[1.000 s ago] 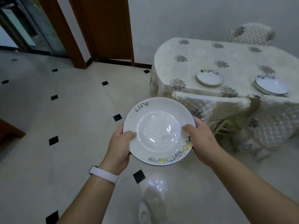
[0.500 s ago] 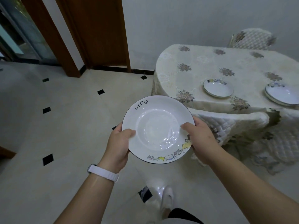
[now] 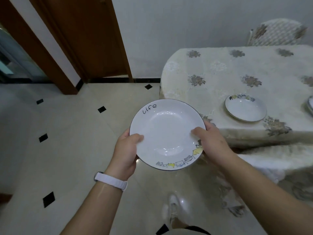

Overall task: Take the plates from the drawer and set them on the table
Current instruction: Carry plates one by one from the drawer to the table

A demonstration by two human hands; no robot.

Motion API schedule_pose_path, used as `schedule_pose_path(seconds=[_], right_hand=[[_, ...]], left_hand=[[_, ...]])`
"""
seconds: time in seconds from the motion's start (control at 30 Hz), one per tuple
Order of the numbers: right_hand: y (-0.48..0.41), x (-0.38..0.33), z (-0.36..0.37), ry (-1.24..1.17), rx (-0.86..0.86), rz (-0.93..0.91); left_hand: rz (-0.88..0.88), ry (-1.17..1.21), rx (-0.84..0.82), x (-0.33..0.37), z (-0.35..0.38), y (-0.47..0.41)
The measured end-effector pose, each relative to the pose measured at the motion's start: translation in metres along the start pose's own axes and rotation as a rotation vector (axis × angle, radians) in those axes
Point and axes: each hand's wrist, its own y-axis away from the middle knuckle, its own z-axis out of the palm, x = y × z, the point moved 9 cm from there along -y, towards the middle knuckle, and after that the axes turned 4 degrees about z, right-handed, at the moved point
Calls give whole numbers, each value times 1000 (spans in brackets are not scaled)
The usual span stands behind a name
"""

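I hold a white deep plate with "Life" written on its rim and small cartoon figures along the near edge. My left hand grips its left rim, my right hand grips its right rim. The plate hangs level over the floor, just left of the table, which wears a cream flowered cloth. A second matching plate lies on the table. The edge of a third plate shows at the right border.
A quilted chair is pushed in at the table's near side and another chair stands behind it. A brown wooden door is at the back left. Tiled floor spreads to the left.
I have walked closer to the table; it now looms larger and further right in view. The plate stays held level in both hands.
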Motion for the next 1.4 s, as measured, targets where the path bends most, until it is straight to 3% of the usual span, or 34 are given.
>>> schedule_pose_path(seconds=[0.27,0.7,1.1,1.4], right_hand=[[-113,-53,4,15,23,9],[-242,-91,58,-108,71,52],[-394,-161,133,-24,283,26],[-428,-161,101,-20,499,95]], left_hand=[[-2,30,4,45,31,-110],[-21,23,-70,83,21,-269],[-33,-14,-273,162,8,-492],[-96,-83,-475,158,77,-568]])
